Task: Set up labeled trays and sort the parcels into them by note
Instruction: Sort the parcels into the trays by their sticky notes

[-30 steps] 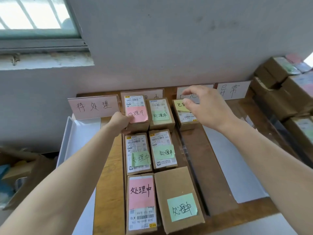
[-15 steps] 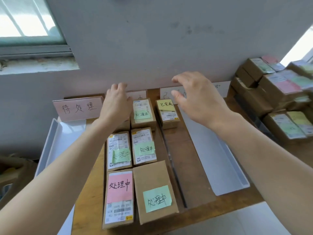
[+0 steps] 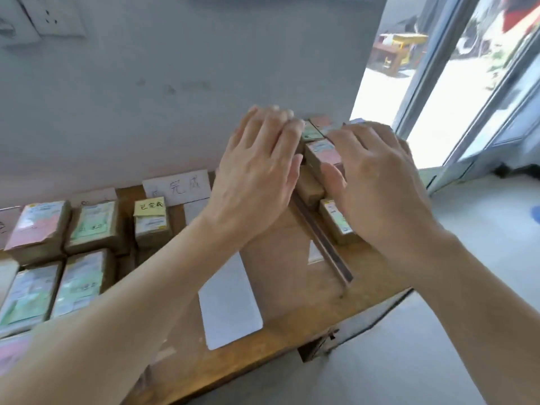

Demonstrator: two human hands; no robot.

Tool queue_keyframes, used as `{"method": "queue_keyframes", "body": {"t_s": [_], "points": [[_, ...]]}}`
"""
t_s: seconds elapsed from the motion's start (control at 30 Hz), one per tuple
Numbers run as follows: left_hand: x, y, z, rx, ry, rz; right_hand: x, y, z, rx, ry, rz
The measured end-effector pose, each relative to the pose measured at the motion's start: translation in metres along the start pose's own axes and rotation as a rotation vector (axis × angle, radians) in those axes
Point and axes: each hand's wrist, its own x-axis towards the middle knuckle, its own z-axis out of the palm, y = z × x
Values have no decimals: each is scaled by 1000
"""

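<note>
Both hands hover over the stack of unsorted brown parcels (image 3: 320, 153) at the table's right end. My left hand (image 3: 257, 168) is spread with straight fingers just left of a pink-noted parcel. My right hand (image 3: 374, 176) covers the stack's right side, fingers relaxed; whether it touches a box is unclear. A parcel with a yellow note (image 3: 150, 219) stands in front of a white label card (image 3: 176, 188). Several sorted parcels with green and pink notes (image 3: 87, 226) fill the left.
A white tray (image 3: 230, 302) lies on the wooden table (image 3: 286, 270) under my left forearm. A dark strip (image 3: 324, 244) runs across the tabletop beside the stack. A glass door (image 3: 467, 83) opens at the right, with grey floor below it.
The view has swung right. Both hands left the sorted parcels at the left and moved over to the stack of parcels at the table's right end.
</note>
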Motion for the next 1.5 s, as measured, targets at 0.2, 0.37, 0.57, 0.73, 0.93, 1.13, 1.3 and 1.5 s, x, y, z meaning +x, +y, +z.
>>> {"method": "queue_keyframes", "body": {"t_s": [0.2, 0.37, 0.57, 0.73, 0.93, 1.13, 1.3, 1.5], "points": [[37, 71, 43, 3, 12, 32, -18, 109, -23, -24, 18, 70], [57, 89, 85, -30, -9, -19, -18, 165, -12, -14, -1, 137], [73, 79, 155, -77, -72, -191, 2, 219, 20, -54, -89, 139], [95, 64, 206, -113, -105, -281, 38, 257, 54, -40, -162, 154], [109, 57, 248, -77, -151, -342, 65, 289, 106, 73, -315, 180], [107, 62, 311, -37, -333, -509, 91, 336, 190, 225, -530, 223], [120, 55, 352, -164, -385, -843, 113, 374, 245, 319, -654, 266], [106, 49, 390, -264, -493, -1182, 120, 392, 289, 373, -799, 240]]}}
